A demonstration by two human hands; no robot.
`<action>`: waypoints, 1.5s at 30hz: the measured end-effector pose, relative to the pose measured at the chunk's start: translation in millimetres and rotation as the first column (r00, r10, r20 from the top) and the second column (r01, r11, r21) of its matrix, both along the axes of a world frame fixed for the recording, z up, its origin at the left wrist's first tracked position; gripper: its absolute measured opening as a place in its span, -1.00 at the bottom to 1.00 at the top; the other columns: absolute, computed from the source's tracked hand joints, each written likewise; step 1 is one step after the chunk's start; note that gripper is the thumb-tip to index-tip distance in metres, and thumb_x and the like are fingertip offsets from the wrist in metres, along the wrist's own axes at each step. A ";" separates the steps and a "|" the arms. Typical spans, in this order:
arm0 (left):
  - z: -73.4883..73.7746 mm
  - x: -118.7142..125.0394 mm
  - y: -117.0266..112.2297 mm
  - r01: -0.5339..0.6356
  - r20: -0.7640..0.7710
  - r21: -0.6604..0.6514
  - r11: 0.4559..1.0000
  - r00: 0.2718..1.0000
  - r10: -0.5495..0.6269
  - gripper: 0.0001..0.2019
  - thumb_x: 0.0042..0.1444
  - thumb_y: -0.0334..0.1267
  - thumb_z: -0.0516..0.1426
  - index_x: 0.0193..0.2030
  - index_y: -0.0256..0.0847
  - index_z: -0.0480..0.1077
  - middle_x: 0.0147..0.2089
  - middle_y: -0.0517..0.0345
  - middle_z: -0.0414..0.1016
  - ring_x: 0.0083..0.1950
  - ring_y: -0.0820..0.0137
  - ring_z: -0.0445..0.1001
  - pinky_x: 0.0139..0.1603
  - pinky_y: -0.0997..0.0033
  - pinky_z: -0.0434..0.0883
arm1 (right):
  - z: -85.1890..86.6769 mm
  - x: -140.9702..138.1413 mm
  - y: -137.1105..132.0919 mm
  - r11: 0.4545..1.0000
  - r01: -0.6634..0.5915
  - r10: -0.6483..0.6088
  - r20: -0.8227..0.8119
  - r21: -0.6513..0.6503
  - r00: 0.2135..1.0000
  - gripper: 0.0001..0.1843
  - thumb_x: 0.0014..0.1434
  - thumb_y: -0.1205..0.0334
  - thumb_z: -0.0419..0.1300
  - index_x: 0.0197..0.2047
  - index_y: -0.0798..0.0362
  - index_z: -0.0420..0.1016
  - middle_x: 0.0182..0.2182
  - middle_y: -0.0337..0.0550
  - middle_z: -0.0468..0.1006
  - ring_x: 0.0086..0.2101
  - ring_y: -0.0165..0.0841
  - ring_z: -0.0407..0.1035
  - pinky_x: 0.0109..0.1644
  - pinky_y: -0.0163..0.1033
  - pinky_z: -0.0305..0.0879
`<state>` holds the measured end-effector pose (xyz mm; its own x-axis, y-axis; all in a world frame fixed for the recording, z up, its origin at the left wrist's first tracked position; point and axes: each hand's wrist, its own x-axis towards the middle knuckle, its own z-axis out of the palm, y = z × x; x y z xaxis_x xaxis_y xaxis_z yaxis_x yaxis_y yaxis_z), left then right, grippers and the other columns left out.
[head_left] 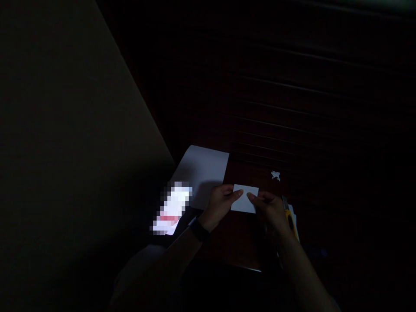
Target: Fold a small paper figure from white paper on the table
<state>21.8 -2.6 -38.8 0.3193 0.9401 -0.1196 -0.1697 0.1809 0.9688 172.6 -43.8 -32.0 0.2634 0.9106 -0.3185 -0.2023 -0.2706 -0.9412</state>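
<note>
A small white rectangle of paper [244, 203] is held up between both hands over a dark reddish table. My left hand [221, 200] pinches its left edge, thumb on top and fingers behind. At the right edge my right hand [271, 208] grips it the same way, its thumb lying on the face of the paper. Just beyond my right hand lies a yellow utility knife [289, 219], partly covered by the hand and wrist. A larger white sheet [208, 167] rests behind and to the left of my left hand.
A brightly lit phone-like screen [172, 210], blurred out, is at the left by the large sheet. Torn white paper scraps [275, 175] lie at the table's back right. White paper [295, 216] shows under the knife. A pale wall [81, 130] rises on the left; the room is dark.
</note>
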 end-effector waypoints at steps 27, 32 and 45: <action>11.4 -7.2 2.8 0.008 -0.097 0.034 0.999 0.995 -0.005 -0.72 -0.13 -0.06 0.22 -0.51 -0.30 0.42 -0.50 0.17 0.42 -0.46 0.46 0.37 -0.49 0.50 0.26 | -12.0 -0.5 -0.6 0.998 0.041 -0.036 -0.113 0.045 0.993 -0.72 -0.22 0.14 0.39 -0.41 0.07 0.51 -0.49 -0.19 0.55 -0.47 -0.31 0.44 -0.34 -0.21 0.35; 14.5 -6.6 3.8 0.028 -0.103 0.005 1.000 0.994 -0.027 -0.74 -0.11 -0.10 0.22 -0.46 -0.31 0.43 -0.46 0.15 0.47 -0.45 0.46 0.40 -0.49 0.52 0.28 | -12.7 -1.6 0.8 0.998 0.052 -0.044 -0.158 0.047 0.987 -0.76 -0.21 0.20 0.39 -0.42 0.07 0.50 -0.46 -0.19 0.56 -0.46 -0.32 0.44 -0.32 -0.22 0.35; 10.0 -5.8 5.0 -0.081 -0.227 0.125 0.989 0.968 0.108 -0.67 -0.21 -0.08 0.27 -0.34 -0.28 0.48 -0.28 -0.01 0.55 -0.24 0.25 0.50 -0.26 0.33 0.44 | -3.9 -3.9 2.3 1.000 0.022 -0.023 -0.213 -0.006 0.977 -0.73 -0.19 0.19 0.38 -0.61 0.08 0.35 -0.69 -0.32 0.41 -0.67 -0.50 0.25 -0.60 -0.39 0.12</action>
<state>16.0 2.4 -28.7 0.2044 0.9763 -0.0707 0.0511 0.0615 0.9968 168.7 -41.5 -35.9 0.2096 0.9042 -0.3723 -0.4037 -0.2667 -0.8751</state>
